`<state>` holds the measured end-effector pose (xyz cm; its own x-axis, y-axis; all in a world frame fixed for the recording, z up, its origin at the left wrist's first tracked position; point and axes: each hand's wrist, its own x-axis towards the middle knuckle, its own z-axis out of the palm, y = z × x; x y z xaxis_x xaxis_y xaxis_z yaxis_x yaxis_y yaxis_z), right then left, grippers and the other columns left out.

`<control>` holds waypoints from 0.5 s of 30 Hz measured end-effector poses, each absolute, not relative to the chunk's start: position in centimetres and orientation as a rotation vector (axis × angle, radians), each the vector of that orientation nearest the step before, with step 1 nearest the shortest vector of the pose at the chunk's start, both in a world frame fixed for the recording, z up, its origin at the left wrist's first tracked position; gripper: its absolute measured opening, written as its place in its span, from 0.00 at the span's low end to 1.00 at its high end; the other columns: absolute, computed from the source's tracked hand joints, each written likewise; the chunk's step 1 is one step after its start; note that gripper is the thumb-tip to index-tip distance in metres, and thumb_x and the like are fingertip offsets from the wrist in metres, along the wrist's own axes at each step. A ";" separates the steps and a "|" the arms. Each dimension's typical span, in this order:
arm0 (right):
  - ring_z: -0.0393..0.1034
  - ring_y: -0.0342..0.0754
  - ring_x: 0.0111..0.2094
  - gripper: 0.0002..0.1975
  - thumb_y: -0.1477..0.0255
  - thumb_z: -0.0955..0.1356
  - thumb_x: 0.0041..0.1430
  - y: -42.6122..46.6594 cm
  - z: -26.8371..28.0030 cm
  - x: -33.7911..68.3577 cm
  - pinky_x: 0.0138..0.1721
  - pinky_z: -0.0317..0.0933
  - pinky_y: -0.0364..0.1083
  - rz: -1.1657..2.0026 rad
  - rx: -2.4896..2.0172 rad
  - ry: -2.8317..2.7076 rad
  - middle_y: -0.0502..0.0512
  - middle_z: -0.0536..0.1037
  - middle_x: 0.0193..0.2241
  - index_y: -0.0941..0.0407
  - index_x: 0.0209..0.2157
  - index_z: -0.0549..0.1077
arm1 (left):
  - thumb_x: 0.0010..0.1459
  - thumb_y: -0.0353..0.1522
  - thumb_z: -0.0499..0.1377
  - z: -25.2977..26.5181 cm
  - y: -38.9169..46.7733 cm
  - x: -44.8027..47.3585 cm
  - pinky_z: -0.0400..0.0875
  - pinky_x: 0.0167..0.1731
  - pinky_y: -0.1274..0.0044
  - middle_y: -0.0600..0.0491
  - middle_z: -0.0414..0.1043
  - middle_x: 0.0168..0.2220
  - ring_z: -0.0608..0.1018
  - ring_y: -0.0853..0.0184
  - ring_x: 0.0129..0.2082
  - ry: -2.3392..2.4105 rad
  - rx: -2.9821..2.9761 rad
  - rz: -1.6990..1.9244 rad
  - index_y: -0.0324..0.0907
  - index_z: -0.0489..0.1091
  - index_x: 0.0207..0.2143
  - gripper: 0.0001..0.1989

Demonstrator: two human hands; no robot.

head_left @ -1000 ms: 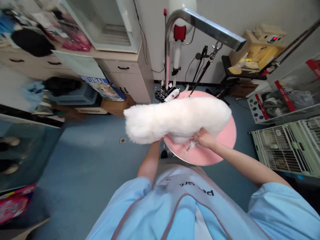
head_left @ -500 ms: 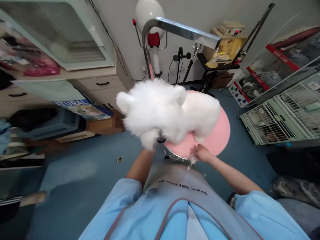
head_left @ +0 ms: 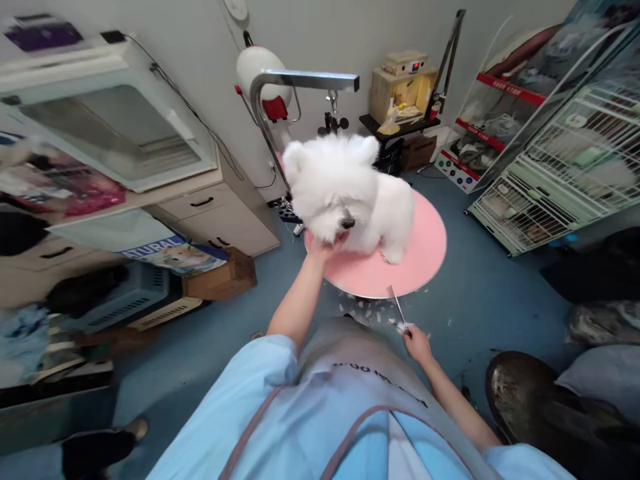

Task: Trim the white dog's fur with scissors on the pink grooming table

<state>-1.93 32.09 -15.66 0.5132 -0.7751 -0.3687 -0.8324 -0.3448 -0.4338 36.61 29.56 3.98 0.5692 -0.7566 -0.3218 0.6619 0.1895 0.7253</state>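
Note:
A fluffy white dog (head_left: 337,183) is on a round pink grooming table (head_left: 425,240), its head turned towards me. My left hand (head_left: 327,247) is cupped under the dog's chin, with its fingers partly hidden by the fur of the muzzle. Away from the dog, just off the near edge of the table, my right hand (head_left: 417,343) is closed around a slim metal tool (head_left: 397,303) that looks like grooming scissors. The tool points up towards the table edge. White fluff lies by the fingers.
A metal grooming arm (head_left: 310,80) arches above the dog. White fur clippings (head_left: 367,310) litter the floor below the table. Drawers (head_left: 215,207) and a glass-fronted box (head_left: 120,133) stand left; wire cages (head_left: 555,173) stand right. A dark round stool (head_left: 520,387) is near my right arm.
The dog's head has lifted and turned, so its muzzle now shows. My right hand has drawn back from beside the dog to beyond the table edge. My view has shifted.

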 end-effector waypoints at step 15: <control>0.76 0.54 0.37 0.12 0.75 0.62 0.56 40.3 -16.6 -2.9 0.38 0.65 0.47 -0.074 -2.013 1.312 0.58 0.82 0.35 0.55 0.33 0.77 | 0.49 0.19 0.56 11.7 21.6 36.5 0.69 0.34 0.79 0.57 0.72 0.24 0.74 0.72 0.25 -0.353 1.026 -0.945 0.41 0.69 0.35 0.12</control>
<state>-2.91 40.33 -16.60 0.4802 -0.8157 -0.3225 -0.7745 -0.2218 -0.5924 36.48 21.62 11.68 0.5727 -0.8033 -0.1635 0.4990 0.1834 0.8469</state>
